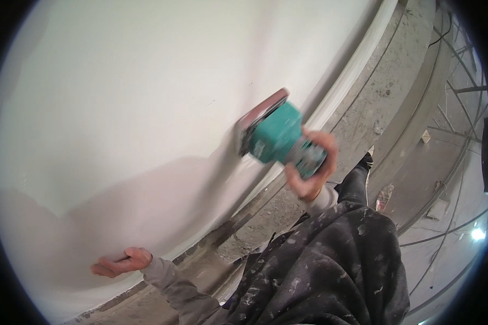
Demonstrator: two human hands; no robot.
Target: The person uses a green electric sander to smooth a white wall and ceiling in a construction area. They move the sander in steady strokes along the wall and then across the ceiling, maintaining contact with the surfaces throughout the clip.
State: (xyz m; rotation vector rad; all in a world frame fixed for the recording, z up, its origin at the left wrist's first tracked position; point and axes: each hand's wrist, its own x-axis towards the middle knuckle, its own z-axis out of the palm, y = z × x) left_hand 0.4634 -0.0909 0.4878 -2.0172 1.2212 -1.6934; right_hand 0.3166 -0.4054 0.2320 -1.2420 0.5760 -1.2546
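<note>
A teal electric sander (279,132) with a reddish-brown sanding pad is held in my right hand (315,168), whose fingers wrap round its grey and teal rear end. The sander's pad faces the white wall (119,108); slight blur hides whether it touches the surface. Lower on the left, my left hand (123,262) is held in front of the wall with its fingers stretched out and nothing in them. Whether its fingertips touch the wall, I cannot tell.
A dusty concrete ledge (377,92) runs along the wall's base. My shoe (366,161) shows beyond my paint-spattered dark clothing. Metal scaffold bars (472,88) stand at the far right, and a bright lamp (477,234) shines below them. Debris (384,197) lies on the floor.
</note>
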